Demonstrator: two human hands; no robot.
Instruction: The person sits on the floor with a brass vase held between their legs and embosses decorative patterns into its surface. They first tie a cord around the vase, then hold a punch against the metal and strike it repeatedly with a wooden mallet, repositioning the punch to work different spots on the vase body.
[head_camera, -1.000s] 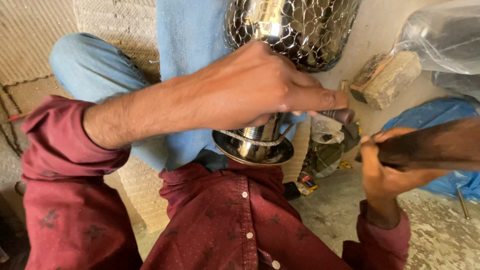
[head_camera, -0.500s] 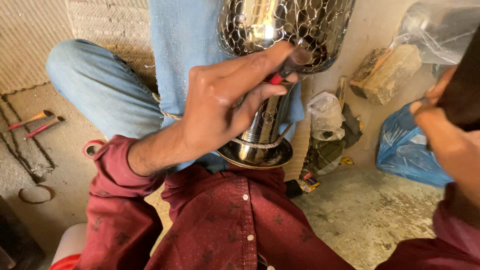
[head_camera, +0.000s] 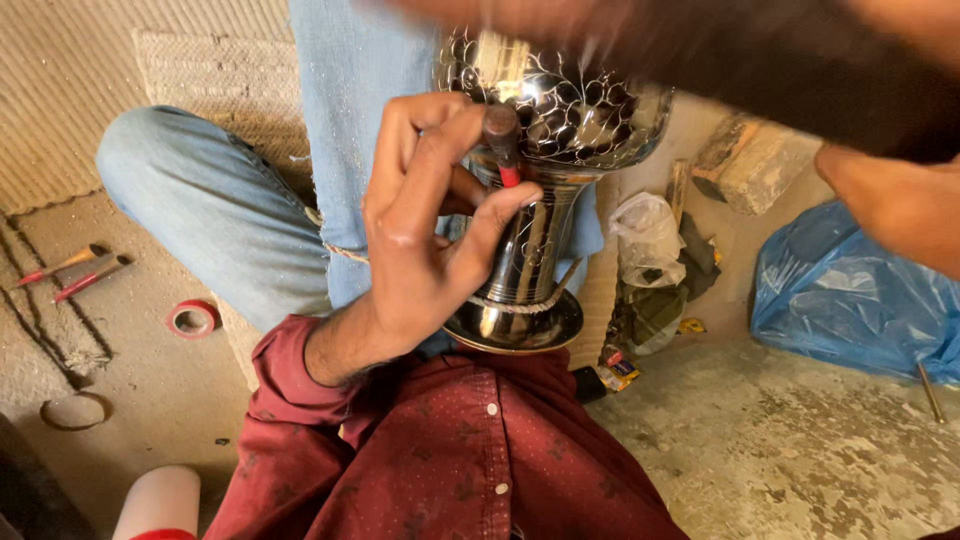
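Far left on the dusty floor (head_camera: 150, 400): two red-handled tools (head_camera: 75, 272), a roll of red tape (head_camera: 192, 318), a thin ring (head_camera: 72, 411); open room between them. Woven mat (head_camera: 60, 100) behind, bent knee in blue jeans (head_camera: 200, 205) beside it. Centre: left hand (head_camera: 425, 235) raised from a maroon sleeve, fingers (head_camera: 420, 150) curled and pinched shut on a small red-shanked punch (head_camera: 503, 145), tip set against the neck of the metal vase (head_camera: 545, 180). Vase propped against the lap, foot rim toward the shirt, shiny dark metal with a scale-like pattern cut over the bowl and lines down the stem. Right of it: wooden block (head_camera: 755, 165), crumpled clear bags (head_camera: 650, 240), blue plastic sheet (head_camera: 850, 300), rough stained floor with free space below. Top right: right hand (head_camera: 895, 205), blurred, around a dark blurred shape; grip cannot be told.
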